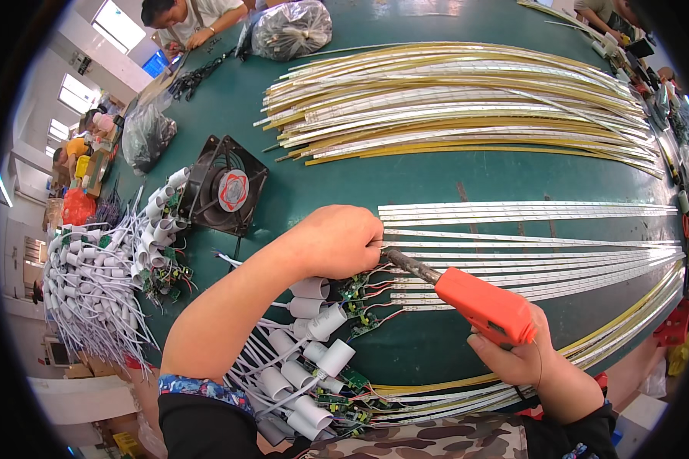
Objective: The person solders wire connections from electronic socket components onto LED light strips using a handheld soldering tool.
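Observation:
My right hand [517, 358] grips a red soldering gun [484, 302], its metal tip pointing left to the ends of several narrow white LED strips [528, 213] laid side by side. At those ends my left hand [337, 243] is closed, fingers pinched beside the tip; what they hold is hidden. Just below it, small green circuit boards [354, 292] connect by thin red and white wires to the nearer strips. White plastic cylinders [334, 357] with white cables lie in a cluster under my left forearm.
A black square fan [226, 187] stands left of my forearm. Farther left is a big heap of white cables and cylinders [92, 287]. A broad pile of white and yellow strips [452, 107] covers the far table. Plastic bags [291, 30] sit at the back, where a person [199, 19] works.

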`<state>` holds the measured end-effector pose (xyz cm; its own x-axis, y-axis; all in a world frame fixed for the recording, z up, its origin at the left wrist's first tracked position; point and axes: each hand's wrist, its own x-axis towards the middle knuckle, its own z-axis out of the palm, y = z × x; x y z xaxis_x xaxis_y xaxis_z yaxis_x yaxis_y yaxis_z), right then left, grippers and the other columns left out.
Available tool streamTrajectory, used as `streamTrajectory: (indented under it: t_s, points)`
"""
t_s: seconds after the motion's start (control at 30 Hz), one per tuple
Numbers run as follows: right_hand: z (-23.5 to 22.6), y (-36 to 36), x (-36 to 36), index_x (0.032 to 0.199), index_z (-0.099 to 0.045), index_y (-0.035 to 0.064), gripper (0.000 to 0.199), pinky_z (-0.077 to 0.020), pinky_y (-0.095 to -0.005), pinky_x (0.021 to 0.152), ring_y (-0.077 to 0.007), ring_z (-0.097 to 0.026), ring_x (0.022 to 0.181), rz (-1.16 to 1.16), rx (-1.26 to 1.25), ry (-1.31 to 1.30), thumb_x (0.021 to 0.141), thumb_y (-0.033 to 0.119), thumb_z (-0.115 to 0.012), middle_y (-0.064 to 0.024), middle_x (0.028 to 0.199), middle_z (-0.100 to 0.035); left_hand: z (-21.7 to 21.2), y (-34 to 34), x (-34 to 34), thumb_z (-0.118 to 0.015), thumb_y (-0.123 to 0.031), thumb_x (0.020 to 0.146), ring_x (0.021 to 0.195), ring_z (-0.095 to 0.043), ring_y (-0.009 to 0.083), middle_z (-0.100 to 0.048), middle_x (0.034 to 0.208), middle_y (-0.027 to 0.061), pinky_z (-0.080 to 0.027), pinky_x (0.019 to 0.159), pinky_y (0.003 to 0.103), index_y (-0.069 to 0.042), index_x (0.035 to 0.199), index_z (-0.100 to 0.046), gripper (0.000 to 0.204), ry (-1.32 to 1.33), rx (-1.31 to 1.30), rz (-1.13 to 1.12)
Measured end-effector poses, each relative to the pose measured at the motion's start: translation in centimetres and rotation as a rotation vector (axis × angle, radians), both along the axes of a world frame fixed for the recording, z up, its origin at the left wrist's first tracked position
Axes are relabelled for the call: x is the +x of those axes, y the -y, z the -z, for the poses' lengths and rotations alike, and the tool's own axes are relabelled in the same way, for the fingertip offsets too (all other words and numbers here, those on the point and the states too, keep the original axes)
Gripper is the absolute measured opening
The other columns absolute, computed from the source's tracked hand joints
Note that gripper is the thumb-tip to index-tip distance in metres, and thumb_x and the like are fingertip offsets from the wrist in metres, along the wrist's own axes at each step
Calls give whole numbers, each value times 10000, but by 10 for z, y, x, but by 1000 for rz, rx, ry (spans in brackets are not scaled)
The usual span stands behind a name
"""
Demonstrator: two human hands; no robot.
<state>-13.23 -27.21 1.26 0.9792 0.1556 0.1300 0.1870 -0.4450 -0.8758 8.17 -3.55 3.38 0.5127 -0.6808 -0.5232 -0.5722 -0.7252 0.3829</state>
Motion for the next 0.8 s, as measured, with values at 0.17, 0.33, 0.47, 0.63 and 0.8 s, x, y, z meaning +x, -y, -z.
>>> streamTrajectory:
  t_s: [0.17,0.33,0.47,0.63,0.8]
  points:
    - [-4,2,0,1223,-625,18,462,-548,-357,721,-282,-693,786,24,75,-111,793,83,-778,-121,943,-694,0,0,0,-608,-175,823,888,-645,350,-663,910,155,-513,797,442,-35,823,-686,161,-7,-6,-4]
    - [-2,3,-3,1226,-633,36,460,-535,-348,714,-261,-665,759,40,42,-52,794,96,-777,-94,892,-674,1,-1,0,-620,-169,794,844,-659,358,-681,857,163,-523,770,451,-42,807,-697,149,3,-54,-13]
    - [-3,2,-4,1213,-639,29,449,-537,-351,727,-266,-673,786,49,57,-71,791,96,-778,-102,936,-682,-3,1,0,-612,-175,817,876,-647,338,-661,904,149,-515,792,434,-37,816,-693,160,-23,-9,-13]
    - [-2,4,-5,1221,-626,-6,421,-528,-308,718,-169,-650,766,90,196,6,813,43,-721,-95,971,-698,-6,1,-1,-629,-161,807,859,-645,331,-654,888,143,-513,778,422,-38,815,-690,138,-48,15,-38]
    - [4,17,-14,1326,-532,-45,477,-517,-285,710,-96,-604,712,111,293,-22,866,0,-651,-105,1004,-685,-3,2,-1,-645,-147,802,851,-644,324,-654,888,134,-513,768,409,-35,827,-685,122,-25,19,-37]
